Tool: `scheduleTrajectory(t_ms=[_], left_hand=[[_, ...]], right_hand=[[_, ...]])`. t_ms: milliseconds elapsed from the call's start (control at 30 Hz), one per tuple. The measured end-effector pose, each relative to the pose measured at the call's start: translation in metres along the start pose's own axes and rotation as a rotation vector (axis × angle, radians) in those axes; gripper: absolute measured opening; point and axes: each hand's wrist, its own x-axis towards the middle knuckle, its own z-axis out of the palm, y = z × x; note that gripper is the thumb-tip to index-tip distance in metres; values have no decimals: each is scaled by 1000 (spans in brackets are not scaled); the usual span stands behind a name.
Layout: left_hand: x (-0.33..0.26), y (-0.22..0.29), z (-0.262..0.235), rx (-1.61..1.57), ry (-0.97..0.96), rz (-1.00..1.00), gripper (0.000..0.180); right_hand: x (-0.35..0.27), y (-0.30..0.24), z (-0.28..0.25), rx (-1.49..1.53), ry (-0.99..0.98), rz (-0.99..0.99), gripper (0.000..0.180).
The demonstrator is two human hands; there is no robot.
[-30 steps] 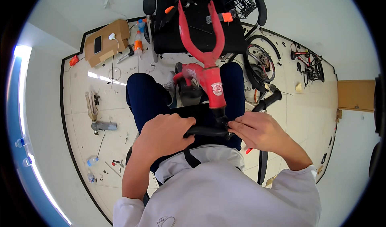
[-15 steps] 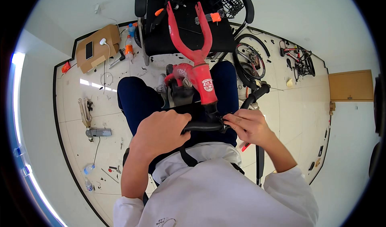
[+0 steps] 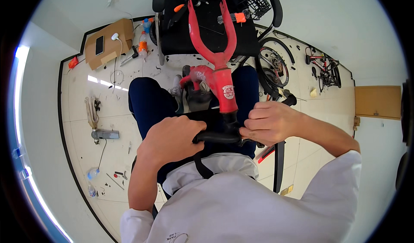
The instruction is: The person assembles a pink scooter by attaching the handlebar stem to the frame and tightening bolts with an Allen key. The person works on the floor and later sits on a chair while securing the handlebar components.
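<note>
The red frame of a small bicycle [image 3: 224,90] lies between my knees, its red fork [image 3: 214,58] pointing away from me with both prongs bare. A black handlebar [image 3: 217,137] joins the near end of its head tube. My left hand [image 3: 174,140] is wrapped round the bar's left part. Close to the joint between bar and tube, my right hand [image 3: 267,123] is closed, thumb and fingers pressed together. Whatever it pinches there is hidden by the fingers. Behind that hand, the right end of the handlebar [image 3: 288,97] shows in part.
A black office chair [image 3: 207,36] ahead carries loose parts and a black basket [image 3: 257,2]. Bicycle wheels [image 3: 276,64] and a red bicycle [image 3: 323,68] lie to the right. Leftward are cardboard [image 3: 92,60], a bare fork [image 3: 91,113], a grey power tool [image 3: 108,134] and bottles [image 3: 92,173].
My right hand has turned over at the joint, its forearm swinging outward and up to the right. My left hand keeps its hold on the handlebar. The whole view has shifted slightly.
</note>
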Motion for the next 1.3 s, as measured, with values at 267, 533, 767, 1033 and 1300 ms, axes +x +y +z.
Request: scheduleTrajectory(t_ms=[267, 533, 767, 1033, 1300], left_hand=[[1, -5, -4, 2, 100, -27, 19], [3, -10, 3, 9, 233, 51, 17], [5, -13, 9, 53, 243, 88, 20], [3, -16, 6, 10, 248, 88, 20], [3, -16, 5, 5, 213, 79, 19]], right_hand=[[11, -14, -2, 121, 139, 380, 23], [3, -27, 2, 287, 249, 704, 20], [3, -37, -6, 186, 137, 810, 26], [20, -45, -20, -238, -24, 680, 27], [25, -61, 5, -53, 228, 908, 27]])
